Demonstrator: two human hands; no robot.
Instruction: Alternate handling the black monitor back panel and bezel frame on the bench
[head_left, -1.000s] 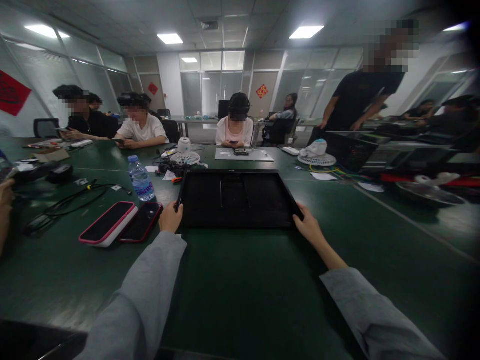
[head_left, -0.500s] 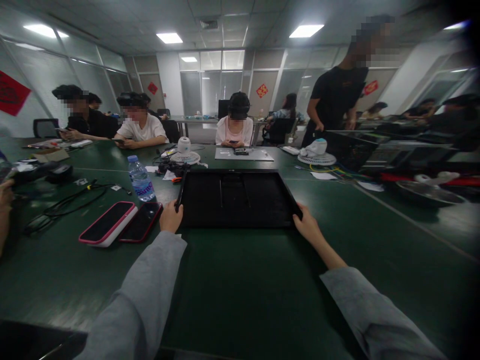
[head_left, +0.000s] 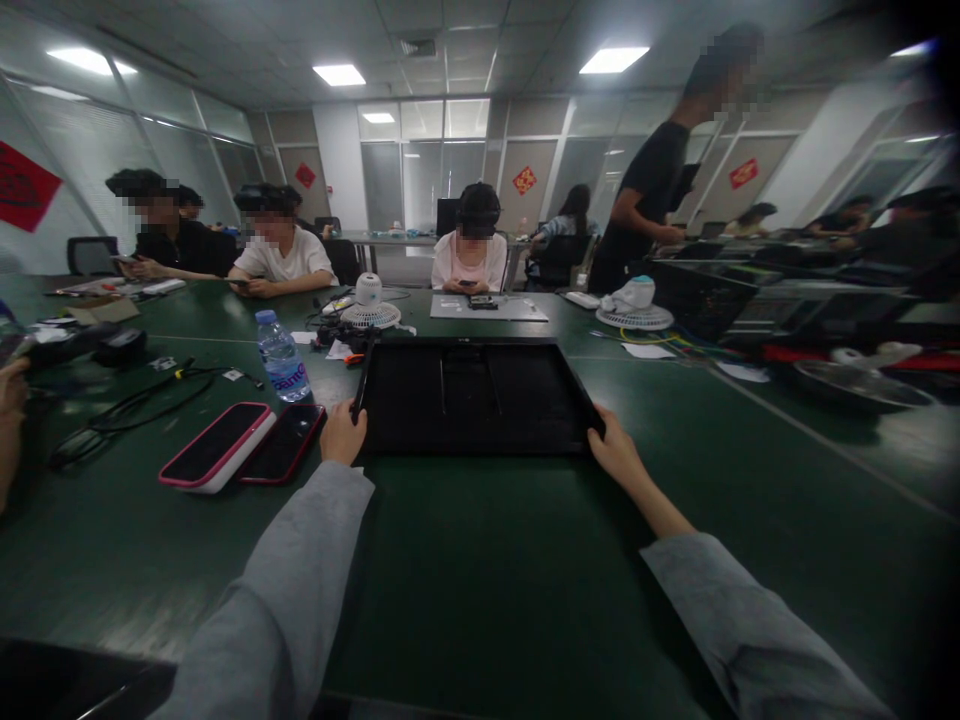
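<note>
A shallow black rectangular casing [head_left: 405,400] with a raised rim, like a monitor's back shell, lies in front of me on the green table [head_left: 465,600]. Two thin upright lines mark its inner face near the middle. My left hand [head_left: 343,435] is closed round its near left edge, thumb on the rim. At the near right corner, my right hand [head_left: 615,445] grips the rim the same way. Just left of my left hand are a dark red-edged phone [head_left: 283,448] and a pink-and-white cased device [head_left: 216,445]. Behind these stands a water bottle [head_left: 283,360].
Black cables [head_left: 142,405] lie at the left. Beyond the casing are a white fan [head_left: 369,305], a second fan [head_left: 634,305] and a grey board [head_left: 487,308]. A person [head_left: 471,260] sits opposite; another person [head_left: 645,190] stands at the right. Someone's hand [head_left: 11,400] shows at the left edge.
The standing person at the right has leaned and shifted left, with the arm now bent. My hands and the casing have hardly moved.
</note>
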